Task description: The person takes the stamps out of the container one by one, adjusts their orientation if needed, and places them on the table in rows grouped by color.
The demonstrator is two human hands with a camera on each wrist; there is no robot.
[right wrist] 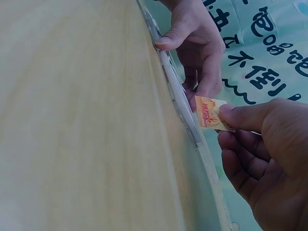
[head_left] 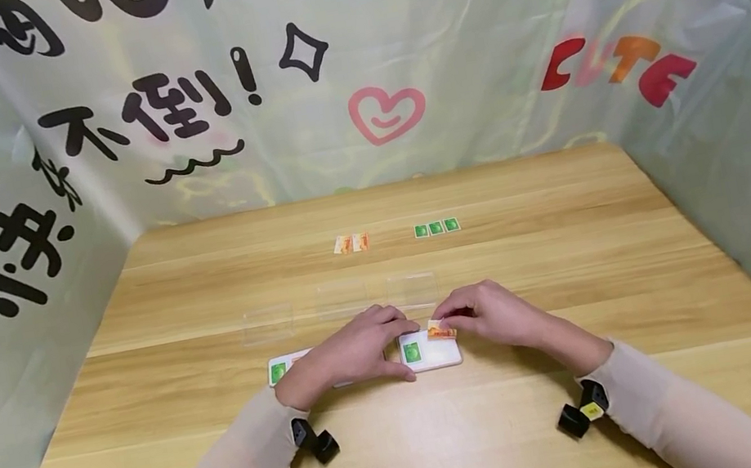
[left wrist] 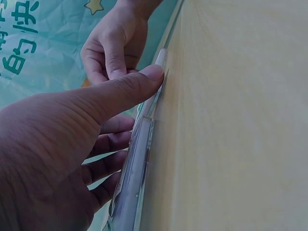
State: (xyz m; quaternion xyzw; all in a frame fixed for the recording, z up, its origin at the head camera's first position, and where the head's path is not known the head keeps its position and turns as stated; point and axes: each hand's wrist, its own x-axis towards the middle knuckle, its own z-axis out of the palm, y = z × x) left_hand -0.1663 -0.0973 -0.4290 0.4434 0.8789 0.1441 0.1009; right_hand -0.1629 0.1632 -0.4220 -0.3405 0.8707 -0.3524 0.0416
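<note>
In the head view, my right hand (head_left: 497, 315) pinches a small orange-and-cream printed paper piece (right wrist: 209, 111) between thumb and fingertips. The piece overlaps the right end of a white rounded-corner plate (head_left: 433, 357). My left hand (head_left: 367, 344) spans the plate's left end, with the thumb at the near edge and fingertips at the far edge. A green printed piece (head_left: 412, 352) lies on the left part of that plate. Partly hidden under the left hand and wrist is a second white plate (head_left: 299, 354), with another green piece (head_left: 278, 372) on it.
Two orange pieces (head_left: 351, 244) and three green pieces (head_left: 437, 228) lie in rows farther back. Three clear rectangular holders (head_left: 268, 324) stand between those rows and the plates. Printed fabric walls (head_left: 463, 45) border the wooden table (head_left: 457, 452).
</note>
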